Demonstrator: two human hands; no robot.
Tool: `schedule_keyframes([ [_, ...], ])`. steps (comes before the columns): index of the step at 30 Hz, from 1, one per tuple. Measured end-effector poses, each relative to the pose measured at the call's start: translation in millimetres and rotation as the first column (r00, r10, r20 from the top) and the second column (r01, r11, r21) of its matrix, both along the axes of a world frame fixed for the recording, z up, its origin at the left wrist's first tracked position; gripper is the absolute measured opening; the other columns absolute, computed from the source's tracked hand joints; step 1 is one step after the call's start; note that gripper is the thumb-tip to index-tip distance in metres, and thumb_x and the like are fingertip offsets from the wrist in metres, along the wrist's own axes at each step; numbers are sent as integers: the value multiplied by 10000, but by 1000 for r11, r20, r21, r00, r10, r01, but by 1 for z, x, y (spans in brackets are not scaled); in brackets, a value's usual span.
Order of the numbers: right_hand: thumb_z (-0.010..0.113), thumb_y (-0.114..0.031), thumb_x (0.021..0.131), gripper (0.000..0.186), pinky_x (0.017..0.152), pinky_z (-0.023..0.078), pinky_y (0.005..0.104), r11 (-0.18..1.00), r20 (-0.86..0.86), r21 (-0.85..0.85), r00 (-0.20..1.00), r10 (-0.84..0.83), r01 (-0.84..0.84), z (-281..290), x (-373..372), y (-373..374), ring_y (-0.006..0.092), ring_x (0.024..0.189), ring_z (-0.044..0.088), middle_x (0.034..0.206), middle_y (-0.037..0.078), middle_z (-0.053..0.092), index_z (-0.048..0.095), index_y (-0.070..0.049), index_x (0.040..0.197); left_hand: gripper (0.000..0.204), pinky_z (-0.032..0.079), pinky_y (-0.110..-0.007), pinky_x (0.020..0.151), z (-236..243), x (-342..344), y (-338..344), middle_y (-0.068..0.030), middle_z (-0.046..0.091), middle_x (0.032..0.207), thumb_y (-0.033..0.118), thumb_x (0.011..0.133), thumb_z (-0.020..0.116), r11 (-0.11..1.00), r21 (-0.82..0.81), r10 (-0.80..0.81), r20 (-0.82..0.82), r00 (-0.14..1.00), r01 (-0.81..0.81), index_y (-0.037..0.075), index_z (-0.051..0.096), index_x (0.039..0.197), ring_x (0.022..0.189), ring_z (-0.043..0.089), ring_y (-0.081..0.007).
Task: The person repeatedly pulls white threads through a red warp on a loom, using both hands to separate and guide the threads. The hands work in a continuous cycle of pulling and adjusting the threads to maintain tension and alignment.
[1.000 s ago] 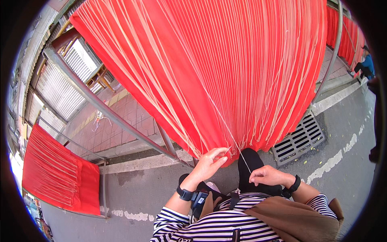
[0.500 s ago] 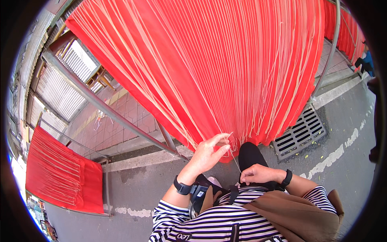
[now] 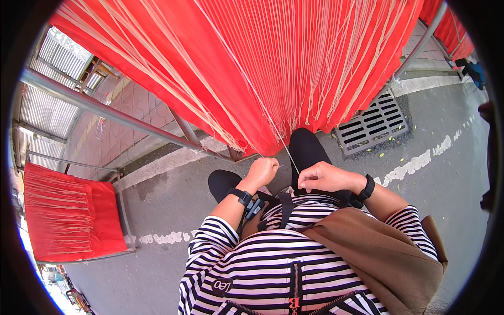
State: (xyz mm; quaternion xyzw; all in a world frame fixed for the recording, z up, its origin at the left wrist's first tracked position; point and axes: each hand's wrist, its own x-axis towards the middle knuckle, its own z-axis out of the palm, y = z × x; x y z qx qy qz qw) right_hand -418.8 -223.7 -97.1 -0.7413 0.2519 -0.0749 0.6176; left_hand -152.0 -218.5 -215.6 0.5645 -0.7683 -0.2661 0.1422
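Pinching a pale string [image 3: 287, 151], right hand [image 3: 326, 177] grip closed, left hand [image 3: 263, 170] fisted (contents hidden), red cloth [image 3: 294, 63] above.

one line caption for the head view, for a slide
Both hands, left hand and right hand, pinch a pale thread running up the red sheet on a metal rack.

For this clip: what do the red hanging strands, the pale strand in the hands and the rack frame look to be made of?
Red strands: thin, matte, hanging limp in dense rows, so probably thread, string or a dried strand product; unclear which. Pale strand: fine cream-coloured string or fibre, running taut to the right hand, with the left hand beside it. Rack frame: grey round tubing with a dull sheen, likely metal.
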Motion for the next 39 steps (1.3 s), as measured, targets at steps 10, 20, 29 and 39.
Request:
schedule_keyframes([
  [10, 611, -122, 980, 148, 714, 530, 285, 1000, -2, 18, 1000, -3, 3, 1, 5, 1, 102, 748, 656, 812, 38, 697, 706, -17, 1023, 153, 533, -504, 773, -61, 5, -23, -199, 703, 845, 187, 813, 692, 979, 189, -108, 192, 975, 71, 82, 701, 924, 873, 687, -403],
  [20, 615, -120, 976, 137, 727, 534, 285, 1000, 5, 8, 1000, 29, -29, -7, 11, -10, 111, 756, 664, 812, 45, 701, 698, -22, 1022, 262, 550, -304, 875, 48, 8, -43, -73, 735, 1075, 163, 1012, 617, 918, 386, 131, -517, 846, 94, 28, 685, 1226, 991, 689, -141],
  [29, 625, -161, 978, 171, 726, 553, 313, 994, -23, -76, 997, 76, -77, -26, 30, -18, 158, 759, 715, 815, 81, 735, 714, -22, 1025, 404, 525, -372, 994, 227, 5, -6, -140, 715, 1148, 287, 1076, 532, 988, 20, -30, -947, 321, 151, -22, 592, 1329, 1090, 686, -226],
  [39, 644, -205, 945, 154, 901, 512, 438, 738, -106, -665, 993, 58, -114, -1, 31, -10, 286, 1028, 685, 959, 74, 705, 708, -91, 1026, 244, 533, -294, 812, 282, 8, 46, -87, 706, 917, 145, 1057, 551, 972, -184, -232, -834, 501, 144, -36, 706, 1111, 870, 679, -155],
])
